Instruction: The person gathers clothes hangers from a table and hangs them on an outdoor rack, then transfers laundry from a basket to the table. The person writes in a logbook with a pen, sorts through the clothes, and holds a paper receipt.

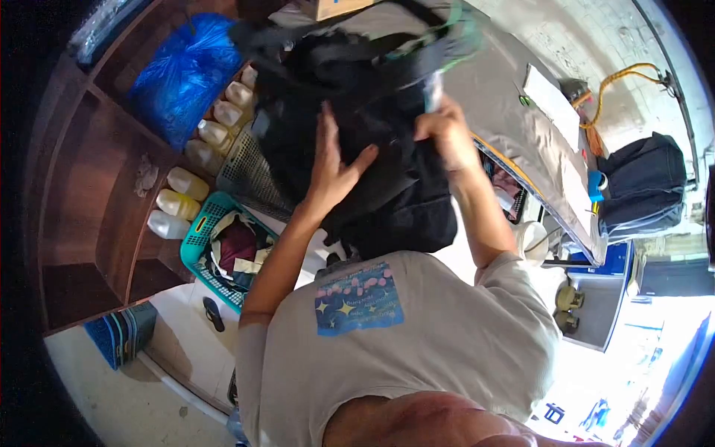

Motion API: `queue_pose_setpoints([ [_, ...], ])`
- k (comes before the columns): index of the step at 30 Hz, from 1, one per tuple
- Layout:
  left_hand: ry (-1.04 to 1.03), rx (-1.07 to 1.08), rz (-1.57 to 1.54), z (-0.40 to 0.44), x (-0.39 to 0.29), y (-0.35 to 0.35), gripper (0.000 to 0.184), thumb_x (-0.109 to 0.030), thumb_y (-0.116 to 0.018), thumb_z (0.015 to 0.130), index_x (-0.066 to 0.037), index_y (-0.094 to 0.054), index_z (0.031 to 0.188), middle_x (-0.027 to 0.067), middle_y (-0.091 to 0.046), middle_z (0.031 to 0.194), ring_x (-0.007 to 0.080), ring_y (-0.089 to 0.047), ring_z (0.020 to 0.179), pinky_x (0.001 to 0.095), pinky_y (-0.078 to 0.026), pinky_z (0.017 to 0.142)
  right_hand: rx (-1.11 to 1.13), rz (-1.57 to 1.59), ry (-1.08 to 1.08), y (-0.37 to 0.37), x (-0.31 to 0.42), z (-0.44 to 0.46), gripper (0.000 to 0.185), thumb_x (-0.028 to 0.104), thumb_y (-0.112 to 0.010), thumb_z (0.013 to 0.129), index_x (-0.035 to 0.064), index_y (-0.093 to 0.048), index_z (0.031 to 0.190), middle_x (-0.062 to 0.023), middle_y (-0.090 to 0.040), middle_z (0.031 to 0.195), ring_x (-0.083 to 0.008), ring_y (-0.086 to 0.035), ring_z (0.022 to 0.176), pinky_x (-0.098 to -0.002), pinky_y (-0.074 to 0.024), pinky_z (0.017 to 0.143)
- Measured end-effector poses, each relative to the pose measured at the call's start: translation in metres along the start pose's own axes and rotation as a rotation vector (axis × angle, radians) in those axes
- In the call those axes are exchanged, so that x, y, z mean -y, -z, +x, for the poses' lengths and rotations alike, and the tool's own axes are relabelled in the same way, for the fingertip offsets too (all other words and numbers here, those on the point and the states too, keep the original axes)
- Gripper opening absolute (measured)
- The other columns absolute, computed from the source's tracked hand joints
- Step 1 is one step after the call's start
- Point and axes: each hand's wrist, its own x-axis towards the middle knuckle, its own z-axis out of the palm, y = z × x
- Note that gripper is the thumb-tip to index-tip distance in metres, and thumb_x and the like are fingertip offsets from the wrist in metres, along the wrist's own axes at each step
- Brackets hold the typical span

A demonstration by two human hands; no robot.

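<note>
A large black bag with straps and dark folds is up in front of my chest, its top smeared by motion. My left hand lies against the near side of the bag with thumb and fingers apart. At the bag's right side, my right hand is closed, its fingers curled. A whitish, blurred thing shows just above that fist, and a blurred green, see-through edge appears higher up. What exactly the right fingers grip is hidden.
Left are wooden shelves, a blue plastic bag, several jugs and a teal basket of clothes. A grey-covered table with papers stands right. One slipper lies on the floor.
</note>
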Motion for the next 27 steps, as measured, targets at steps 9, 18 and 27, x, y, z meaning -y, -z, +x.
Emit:
queue_pose_setpoints([
  [9, -0.285, 0.384, -0.087, 0.072, -0.119, -0.107, 0.092, -0.062, -0.046, 0.078, -0.001, -0.013, 0.138, 0.0352, -0.024, 0.132, 0.0482, -0.033, 0.119, 0.0465, -0.028, 0.099, -0.695, 0.087, 0.294, 0.091, 0.085, -0.066, 0.028, 0.012, -0.052, 0.066, -0.0003, -0.057, 0.091, -0.011, -0.058, 0.078, -0.0194, -0.056, 0.07, -0.0299, -0.0449, 0.07],
  [18, -0.173, 0.929, -0.653, 0.143, -0.179, -0.242, 0.079, -0.059, -0.038, 0.084, -0.002, -0.021, 0.136, 0.0293, -0.047, 0.119, 0.0406, -0.045, 0.112, 0.0407, -0.035, 0.096, -1.298, -0.215, 0.679, 0.112, 0.127, -0.043, 0.034, 0.016, -0.059, 0.071, 0.0035, -0.055, 0.102, -0.0147, -0.057, 0.098, -0.0224, -0.058, 0.088, -0.0344, -0.0486, 0.081],
  [27, 0.404, 0.711, -0.675, 0.254, -0.001, -0.363, 0.069, -0.054, -0.038, 0.086, -0.003, -0.029, 0.132, 0.0242, -0.047, 0.121, 0.0362, -0.047, 0.111, 0.0397, -0.035, 0.096, -0.992, -0.048, 0.488, 0.266, 0.047, 0.169, 0.025, 0.005, -0.06, 0.069, -0.0039, -0.059, 0.092, -0.0124, -0.062, 0.084, -0.0183, -0.059, 0.074, -0.0306, -0.0479, 0.071],
])
